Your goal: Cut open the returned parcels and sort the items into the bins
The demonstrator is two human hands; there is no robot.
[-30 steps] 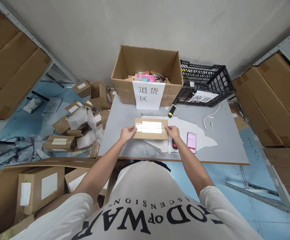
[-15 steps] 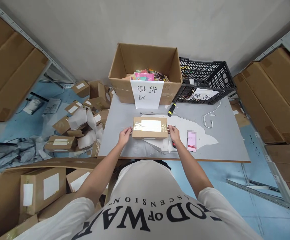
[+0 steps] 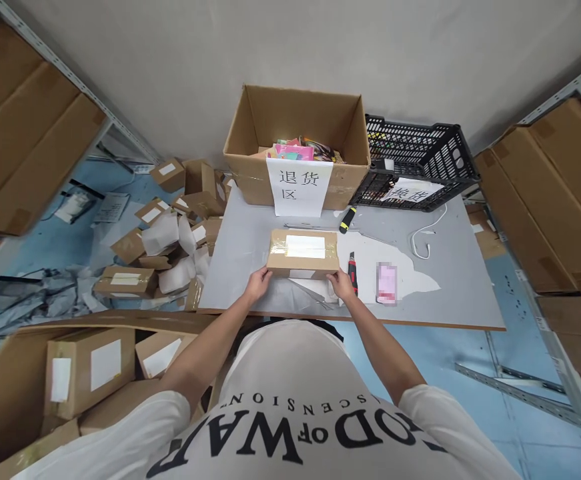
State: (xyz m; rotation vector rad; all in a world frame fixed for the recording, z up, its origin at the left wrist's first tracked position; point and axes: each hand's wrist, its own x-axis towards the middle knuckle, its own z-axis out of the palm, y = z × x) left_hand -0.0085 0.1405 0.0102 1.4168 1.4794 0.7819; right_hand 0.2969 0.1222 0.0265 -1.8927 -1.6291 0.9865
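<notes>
A small taped cardboard parcel [image 3: 303,252] with a white label lies on the grey table [image 3: 250,240] in front of me. My left hand [image 3: 257,285] grips its near left corner and my right hand [image 3: 341,283] grips its near right corner. Grey plastic mailer bags [image 3: 295,297] lie under the parcel at the table's front edge. A red utility knife [image 3: 353,273] rests just right of my right hand.
A large open carton [image 3: 296,143] with a white paper sign stands at the table's back, a black crate [image 3: 415,163] beside it. A phone [image 3: 387,282], a white cable [image 3: 423,239] and a yellow-black marker [image 3: 346,220] lie to the right. Boxes [image 3: 125,281] litter the floor at left.
Both hands slid from the parcel's side edges to its near corners, toward me. The parcel sits slightly raised and farther from the edge; the red knife is now uncovered.
</notes>
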